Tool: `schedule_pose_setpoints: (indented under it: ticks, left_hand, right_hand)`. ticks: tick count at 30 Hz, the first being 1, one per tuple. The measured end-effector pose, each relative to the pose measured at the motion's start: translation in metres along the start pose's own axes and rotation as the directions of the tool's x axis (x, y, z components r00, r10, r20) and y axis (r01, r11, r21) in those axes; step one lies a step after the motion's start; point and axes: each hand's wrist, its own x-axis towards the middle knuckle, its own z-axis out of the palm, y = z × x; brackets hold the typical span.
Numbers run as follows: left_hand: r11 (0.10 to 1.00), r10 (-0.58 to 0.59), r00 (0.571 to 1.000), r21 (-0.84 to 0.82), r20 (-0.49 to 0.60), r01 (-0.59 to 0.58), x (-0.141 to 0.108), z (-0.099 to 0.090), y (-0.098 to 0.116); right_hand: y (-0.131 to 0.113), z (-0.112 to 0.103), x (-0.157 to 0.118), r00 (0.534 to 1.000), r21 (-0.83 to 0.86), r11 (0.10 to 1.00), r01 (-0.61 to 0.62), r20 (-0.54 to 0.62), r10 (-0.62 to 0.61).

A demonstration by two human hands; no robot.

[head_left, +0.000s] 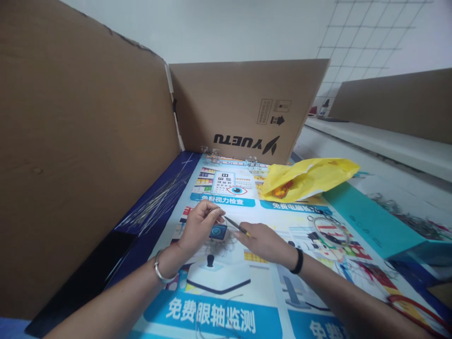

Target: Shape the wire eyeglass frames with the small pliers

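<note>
My left hand [202, 222] is closed in a pinch, thumb against fingertips, on what looks like a thin wire; most of it is hidden by the fingers. Just to its right, my right hand [263, 239] grips a pair of pliers [236, 224] with slender dark jaws and a bit of yellow at the handle. The jaws point left and end close to the left fingertips; whether they touch the wire cannot be made out. Below both hands, loose curls of fine wire [223, 247] lie on the printed poster sheet [219, 277].
A yellow bag [312, 176] with orange coils lies at the back right. Straight wires [155, 202] and a black flat object [92, 278] are on the left. Wire coil [331, 230], teal box [374, 221] and red ring [416, 301] sit right. Cardboard panels [243, 103] stand behind and left.
</note>
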Motion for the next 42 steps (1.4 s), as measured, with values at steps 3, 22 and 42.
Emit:
schedule_pose_setpoints:
  ticks: [3, 22, 42]
  left_hand:
    - [0.999, 0.033, 0.999, 0.012, -0.009, -0.033, -0.002, 0.001, 0.002]
    - [0.995, 0.084, 0.996, 0.057, 0.017, -0.085, -0.007, 0.004, -0.001]
    - [0.974, 0.195, 0.98, 0.116, 0.031, -0.197, 0.007, -0.018, 0.001]
  right_hand:
    - [0.001, -0.002, 0.0, 1.0, 0.05, 0.999, 0.011, 0.011, -0.012]
    - [0.0, -0.001, 0.002, 1.0, 0.096, 0.995, -0.006, 0.018, 0.004]
    - [-0.002, 0.007, -0.003, 0.988, -0.283, 0.947, 0.154, 0.045, -0.148]
